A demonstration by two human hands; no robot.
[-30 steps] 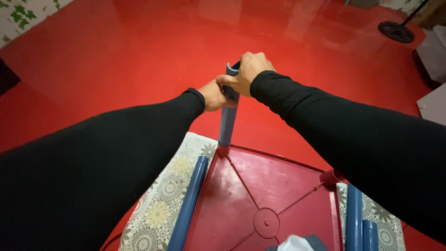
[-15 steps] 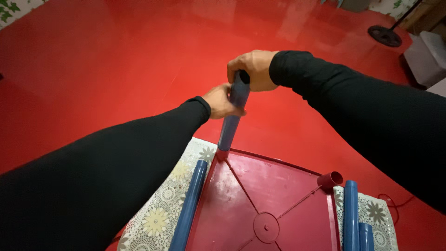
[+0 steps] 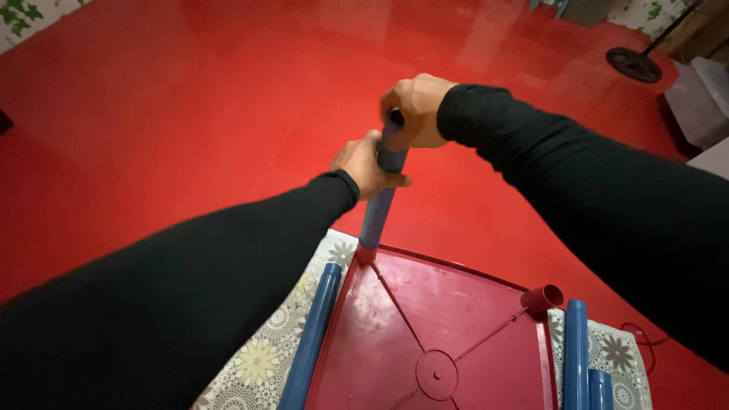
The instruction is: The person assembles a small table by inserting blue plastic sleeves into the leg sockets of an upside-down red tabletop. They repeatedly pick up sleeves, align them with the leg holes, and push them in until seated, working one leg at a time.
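Both hands' grip wraps the upright blue tube [image 3: 382, 190] — right hand [image 3: 414, 110] at its top, left hand [image 3: 363, 163] just below; the tube looks light, stiff, smooth, seated in the red tabletop's [image 3: 433, 334] corner socket.

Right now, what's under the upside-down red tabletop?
A floral patterned cloth shows past both sides of the red tabletop, lying on the red floor. Whatever sits beneath the panel's middle is covered.

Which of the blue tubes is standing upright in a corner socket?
The blue tube gripped by both hands at the red panel's far-left corner; the others lie flat alongside.
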